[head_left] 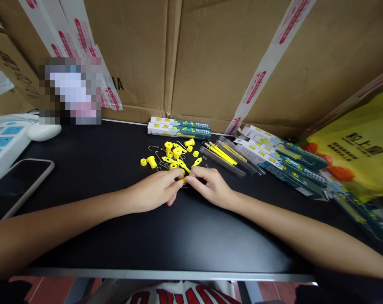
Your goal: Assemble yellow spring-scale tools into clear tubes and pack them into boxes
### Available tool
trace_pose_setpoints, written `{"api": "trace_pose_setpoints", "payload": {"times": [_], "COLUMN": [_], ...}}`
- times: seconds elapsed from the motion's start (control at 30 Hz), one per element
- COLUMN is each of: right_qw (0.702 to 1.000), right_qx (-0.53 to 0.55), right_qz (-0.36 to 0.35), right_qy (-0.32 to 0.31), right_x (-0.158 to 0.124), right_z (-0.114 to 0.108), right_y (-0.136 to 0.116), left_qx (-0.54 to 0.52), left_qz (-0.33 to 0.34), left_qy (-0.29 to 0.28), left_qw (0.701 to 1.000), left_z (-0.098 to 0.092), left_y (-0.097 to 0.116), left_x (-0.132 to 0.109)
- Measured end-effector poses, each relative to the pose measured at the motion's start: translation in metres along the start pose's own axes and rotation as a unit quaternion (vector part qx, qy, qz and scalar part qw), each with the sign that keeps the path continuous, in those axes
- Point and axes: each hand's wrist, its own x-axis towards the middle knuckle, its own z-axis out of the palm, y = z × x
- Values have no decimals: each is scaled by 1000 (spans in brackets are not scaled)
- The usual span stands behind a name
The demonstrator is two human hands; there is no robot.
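My left hand [156, 190] and my right hand [209, 185] meet fingertip to fingertip on the black table [115, 219]. Between them they pinch a small yellow plastic piece [182, 180], mostly hidden by the fingers. Just beyond the fingers lies a scatter of several small yellow plastic parts [172, 154] mixed with thin wire hooks [156, 147]. To the right of those lie yellow rods inside clear sleeves [225, 155].
Green-and-white packaged boxes lie at the back [179, 127] and in a fan at the right [283, 158]. A yellow plastic bag [359, 147] sits far right. A phone [20, 181], a power strip [1, 141] and a white mouse [43, 131] are at left. Taped cardboard boxes [210, 55] wall the back.
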Motion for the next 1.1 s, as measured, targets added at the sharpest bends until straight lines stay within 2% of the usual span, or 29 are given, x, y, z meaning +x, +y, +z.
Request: {"api": "trace_pose_setpoints", "payload": {"times": [0.1, 0.17, 0.27, 0.33, 0.47, 0.6, 0.67, 0.77, 0.87, 0.97, 1.1], "right_qw": [994, 992, 995, 994, 971, 940, 948, 980, 992, 994, 989], "right_qx": [-91, -108, -94, -107, -215, -292, -269, -170, -100, -90, -118], "right_qz": [-64, -66, -33, -37, -104, -172, -166, -102, -52, -60, -85], "right_qy": [-9, -12, -10, -11, -17, -33, -23, 29, 55, 27, -24], "right_x": [-2, -2, -1, -1, 0, -1, -1, -2, -2, -1, 1], "right_z": [1, 1, 1, 1, 0, -1, -1, -1, -1, -3, -6], "right_y": [2, 2, 2, 2, 4, 5, 5, 4, 3, 4, 10], "left_qx": [-32, -34, 10, 51, 101, 108, 110, 102, 72, 58, 107], "left_qz": [-23, -22, 2, 11, 0, 0, 6, 7, 8, 10, -1], "left_qy": [-37, -37, -9, 7, 18, 58, 63, 64, 50, 36, 38], "left_qw": [999, 998, 1000, 999, 995, 992, 992, 993, 996, 998, 994], "left_z": [-1, 0, 1, 1, 1, 1, 1, 1, 1, -1, -4], "left_y": [-2, -4, -4, -3, 2, 6, 8, 9, 6, 3, 4], "left_x": [1, 1, 2, 1, 0, -2, -3, -4, -3, -1, 0]}}
